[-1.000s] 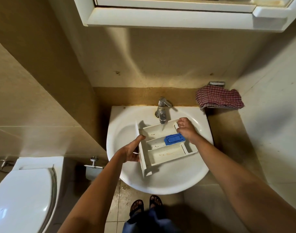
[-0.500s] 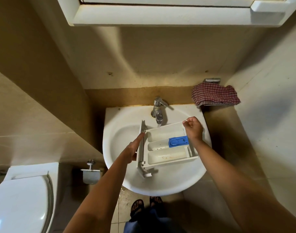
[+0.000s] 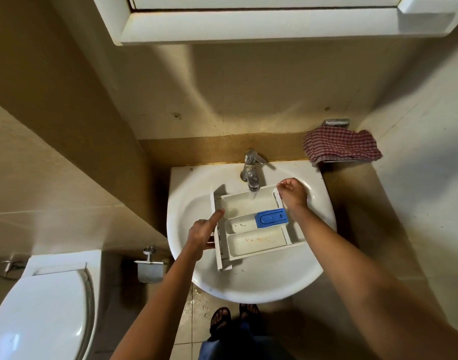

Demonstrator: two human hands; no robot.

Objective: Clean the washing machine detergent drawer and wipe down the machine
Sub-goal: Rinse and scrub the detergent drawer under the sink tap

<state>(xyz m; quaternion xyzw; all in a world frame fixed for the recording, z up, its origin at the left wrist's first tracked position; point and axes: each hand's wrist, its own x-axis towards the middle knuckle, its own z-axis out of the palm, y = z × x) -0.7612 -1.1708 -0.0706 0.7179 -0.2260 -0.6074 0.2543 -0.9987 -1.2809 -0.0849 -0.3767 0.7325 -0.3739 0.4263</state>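
A white detergent drawer (image 3: 251, 239) with a blue insert (image 3: 271, 217) lies in the white sink (image 3: 248, 284), under the chrome tap (image 3: 252, 171). A thin stream of water falls from the tap into the drawer's back compartment. Brown specks and stains mark the front compartments. My left hand (image 3: 203, 231) grips the drawer's front panel at the left, thumb stretched over its rim. My right hand (image 3: 293, 192) holds the drawer's back right corner. The washing machine is out of view.
A red checked cloth (image 3: 339, 146) lies on a metal holder right of the sink. A white toilet (image 3: 40, 307) stands at lower left, with a metal paper holder (image 3: 149, 266) beside it. A white cabinet (image 3: 274, 19) hangs overhead. My sandalled feet (image 3: 233, 318) stand on the tiled floor.
The drawer has shifted so its back compartment sits under the tap, and water now runs into it. Both hands have kept hold of it.
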